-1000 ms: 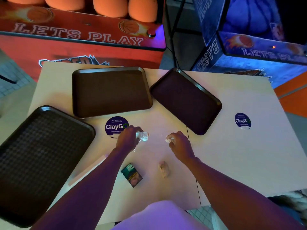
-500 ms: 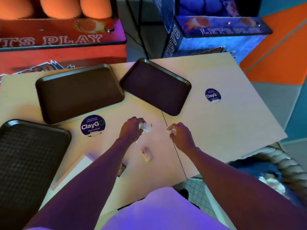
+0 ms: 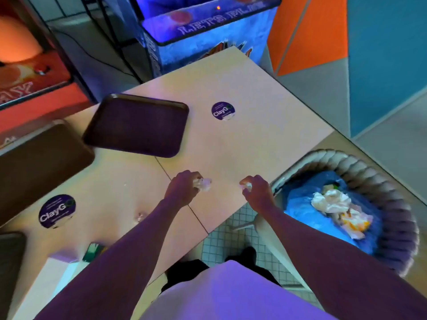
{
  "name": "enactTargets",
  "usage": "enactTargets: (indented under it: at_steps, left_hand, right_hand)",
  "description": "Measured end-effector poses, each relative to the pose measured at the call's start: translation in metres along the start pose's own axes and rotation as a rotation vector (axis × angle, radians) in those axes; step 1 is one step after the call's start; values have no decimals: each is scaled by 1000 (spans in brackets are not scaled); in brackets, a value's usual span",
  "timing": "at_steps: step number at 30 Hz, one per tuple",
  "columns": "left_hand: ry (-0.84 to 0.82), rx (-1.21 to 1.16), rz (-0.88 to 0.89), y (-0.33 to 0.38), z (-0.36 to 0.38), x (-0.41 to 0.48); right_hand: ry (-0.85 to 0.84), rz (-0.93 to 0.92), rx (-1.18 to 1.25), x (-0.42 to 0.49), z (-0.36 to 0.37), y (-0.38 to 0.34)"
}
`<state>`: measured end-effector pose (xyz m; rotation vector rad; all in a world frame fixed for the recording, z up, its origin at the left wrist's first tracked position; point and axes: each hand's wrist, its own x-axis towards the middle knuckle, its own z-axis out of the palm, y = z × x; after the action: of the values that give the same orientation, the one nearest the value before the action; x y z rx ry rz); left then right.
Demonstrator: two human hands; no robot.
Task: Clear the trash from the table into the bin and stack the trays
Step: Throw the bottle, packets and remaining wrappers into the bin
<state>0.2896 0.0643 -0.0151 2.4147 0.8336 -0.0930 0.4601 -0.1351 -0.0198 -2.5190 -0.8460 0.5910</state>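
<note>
The clearing looks partway done. The left hand [image 3: 183, 190] grips a crumpled wrapper [image 3: 204, 183] and the right hand [image 3: 257, 192] pinches a small scrap [image 3: 246, 186], both over the table [image 3: 254, 139] near the edge beside the bin [image 3: 360, 162], which already holds paper [image 3: 332, 202]. A little wad [image 3: 141, 217] and a green pack [image 3: 93, 250] remain on the table. The purple tray [image 3: 138, 125], brown tray [image 3: 41, 162] and dark tray [image 3: 9, 262] lie apart, unstacked.

The table [image 3: 254, 139] is smooth and matt, like laminate; the tray [image 3: 136, 125] near its far edge, dark smooth plastic. My left hand [image 3: 182, 191] holds a crinkled, shiny wrapper [image 3: 204, 183], my right hand [image 3: 257, 192] a papery scrap [image 3: 246, 186]. The bin [image 3: 379, 179] looks rope-woven, with a blue plastic liner [image 3: 300, 204].
</note>
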Motion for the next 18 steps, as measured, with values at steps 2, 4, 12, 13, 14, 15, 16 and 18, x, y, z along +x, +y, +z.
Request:
enactTargets:
  at_steps: [2, 4, 12, 13, 14, 15, 16, 18]
  left_hand:
    - [-29, 23, 34, 32, 12, 11]
    - [-54, 48, 75, 67, 28, 26]
    - [-143, 65, 221, 207, 102, 70]
    - [-159, 61, 238, 223, 111, 74]
    - [-179, 72, 259, 241, 123, 79]
    - [-195, 90, 274, 255, 132, 83]
    - [-208, 105, 281, 265, 139, 86]
    - [-252, 130, 289, 290, 158, 91]
  right_hand:
    - [25, 43, 13, -4, -18, 32]
    - [56, 88, 29, -10, -38, 68]
    - [191, 315, 124, -35, -105, 207]
    - [209, 349, 129, -38, -112, 223]
    - [227, 394, 136, -43, -119, 242]
    - [241, 425, 134, -47, -125, 256]
    - [253, 443, 135, -51, -129, 266]
    - [300, 490, 170, -60, -137, 293]
